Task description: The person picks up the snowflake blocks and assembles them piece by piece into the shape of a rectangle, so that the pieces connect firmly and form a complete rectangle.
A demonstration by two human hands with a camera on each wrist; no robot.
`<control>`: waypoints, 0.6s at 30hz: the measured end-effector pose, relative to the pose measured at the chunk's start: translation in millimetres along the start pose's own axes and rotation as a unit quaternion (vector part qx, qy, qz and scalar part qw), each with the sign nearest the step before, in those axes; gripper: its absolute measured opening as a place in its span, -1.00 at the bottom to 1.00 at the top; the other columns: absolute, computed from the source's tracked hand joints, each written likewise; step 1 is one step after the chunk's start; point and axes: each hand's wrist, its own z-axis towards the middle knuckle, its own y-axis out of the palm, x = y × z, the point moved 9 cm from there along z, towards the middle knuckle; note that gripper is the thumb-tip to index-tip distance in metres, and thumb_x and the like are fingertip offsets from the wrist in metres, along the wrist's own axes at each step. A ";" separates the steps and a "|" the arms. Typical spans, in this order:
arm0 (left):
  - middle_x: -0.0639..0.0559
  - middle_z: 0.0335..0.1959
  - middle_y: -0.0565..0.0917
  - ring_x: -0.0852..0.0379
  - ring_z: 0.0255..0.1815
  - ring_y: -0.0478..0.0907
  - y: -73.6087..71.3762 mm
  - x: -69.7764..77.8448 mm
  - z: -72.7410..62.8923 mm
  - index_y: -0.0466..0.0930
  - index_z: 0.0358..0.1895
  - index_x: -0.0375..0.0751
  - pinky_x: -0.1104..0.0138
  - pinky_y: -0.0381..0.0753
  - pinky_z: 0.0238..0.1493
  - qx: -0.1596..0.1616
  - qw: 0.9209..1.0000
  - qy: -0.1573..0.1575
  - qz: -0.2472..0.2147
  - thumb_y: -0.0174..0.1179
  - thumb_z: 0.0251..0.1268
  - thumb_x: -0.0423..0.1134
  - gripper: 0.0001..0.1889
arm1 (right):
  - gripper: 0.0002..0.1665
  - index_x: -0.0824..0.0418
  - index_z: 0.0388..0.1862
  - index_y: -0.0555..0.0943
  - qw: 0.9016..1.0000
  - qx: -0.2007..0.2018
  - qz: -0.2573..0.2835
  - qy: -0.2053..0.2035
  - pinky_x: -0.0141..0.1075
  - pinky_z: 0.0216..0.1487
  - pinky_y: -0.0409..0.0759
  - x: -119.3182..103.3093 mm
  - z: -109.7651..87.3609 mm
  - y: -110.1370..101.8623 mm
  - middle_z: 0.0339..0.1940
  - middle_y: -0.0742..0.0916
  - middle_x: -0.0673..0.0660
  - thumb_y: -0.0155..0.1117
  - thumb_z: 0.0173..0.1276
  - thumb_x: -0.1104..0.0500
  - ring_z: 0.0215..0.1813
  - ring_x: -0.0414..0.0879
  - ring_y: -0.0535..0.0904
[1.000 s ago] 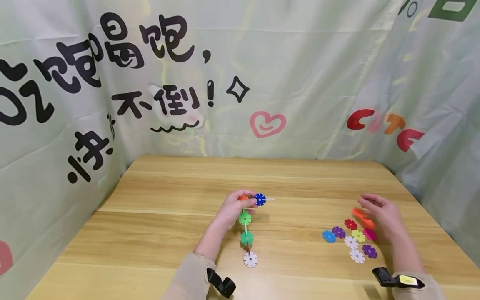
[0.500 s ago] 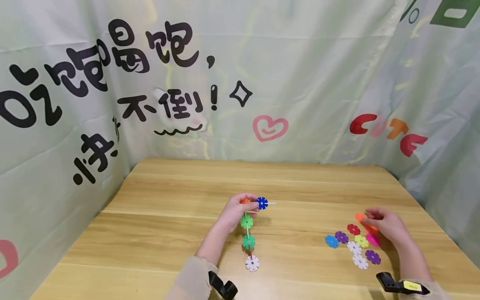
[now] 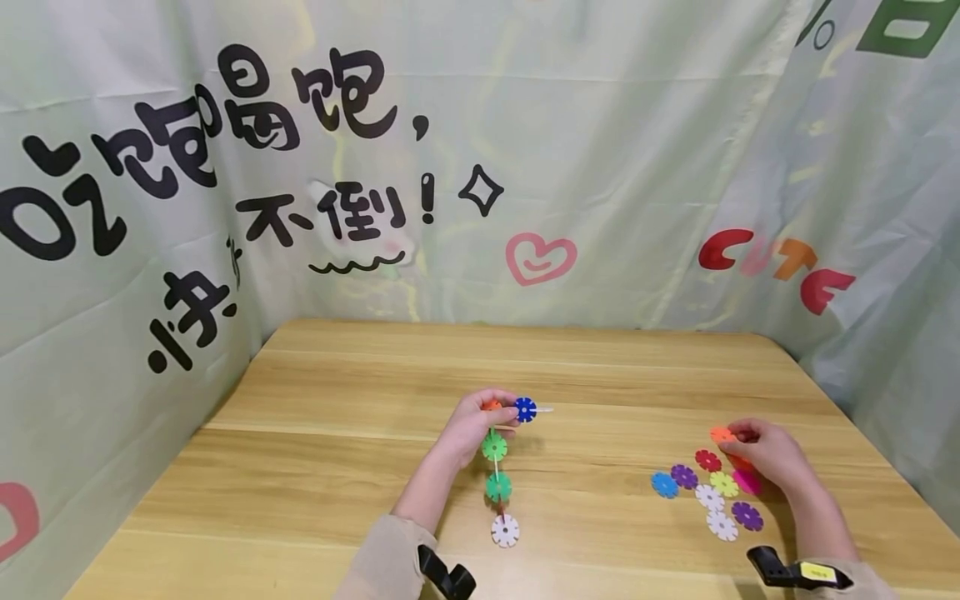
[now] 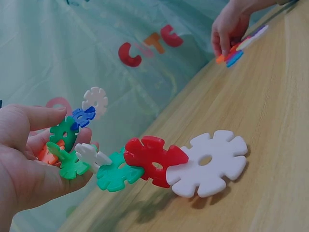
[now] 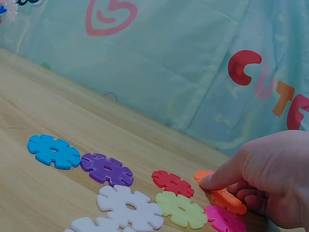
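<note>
My left hand (image 3: 467,423) holds a chain of interlocked plastic snowflake discs above the table. Its thumb and fingers pinch the chain near a dark green disc (image 4: 64,132). A blue disc (image 3: 525,410) and a white one (image 4: 94,102) stick out past the fingertips. From the palm side hang an orange disc, a light green disc (image 3: 494,447), then white, green (image 3: 498,487) and red (image 4: 155,158) ones, ending in a white disc (image 3: 506,531) low over the wood. On the right, my right hand (image 3: 774,457) has thumb and fingertips at an orange disc (image 3: 722,434), pinching its edge.
Loose discs lie around the right hand: blue (image 3: 664,484), purple (image 3: 684,477), red (image 3: 707,460), yellow (image 3: 723,483), white (image 3: 722,526), pink (image 5: 225,218) and a second orange (image 5: 229,202). Printed curtains (image 3: 630,167) stand behind the wooden table (image 3: 337,500).
The right hand has come down from above the orange discs and closed its fingertips on one. My left hand keeps its hold on the chain; the head view has shifted slightly.
</note>
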 end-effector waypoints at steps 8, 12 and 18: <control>-0.10 -0.33 0.57 0.08 -0.34 0.58 0.0 -2.3 0.4 0.48 -0.05 -0.53 0.10 0.61 -0.13 0.000 1.000 -0.003 -0.001 0.11 0.23 -0.48 -0.75 | -0.58 0.48 -0.11 0.40 0.999 0.015 0.035 0.010 -0.35 -0.40 0.38 2.0 -3.0 -0.8 -0.32 0.53 0.24 0.22 0.29 0.14 -0.28 0.08 0.38; -0.11 -0.32 0.57 0.04 -0.31 0.59 0.1 -2.8 0.4 0.47 -0.04 -0.52 0.10 0.61 -0.11 0.001 1.000 -0.006 0.000 0.11 0.23 -0.47 -0.75 | -0.59 0.47 -0.13 0.41 0.999 0.012 0.042 0.016 -0.35 -0.45 0.36 -1.2 -3.8 -2.2 -0.38 0.51 0.18 0.19 0.32 0.12 -0.32 0.04 0.36; -0.11 -0.31 0.56 0.12 -0.35 0.58 -0.3 -2.6 1.0 0.47 -0.03 -0.53 0.03 0.57 -0.06 0.002 1.000 -0.005 0.000 0.10 0.23 -0.48 -0.74 | -0.40 0.51 0.14 0.36 0.998 -0.003 0.064 0.005 -0.32 -0.31 0.47 -13.5 -2.8 1.9 -0.10 0.55 0.43 0.10 0.38 0.03 -0.13 0.18 0.46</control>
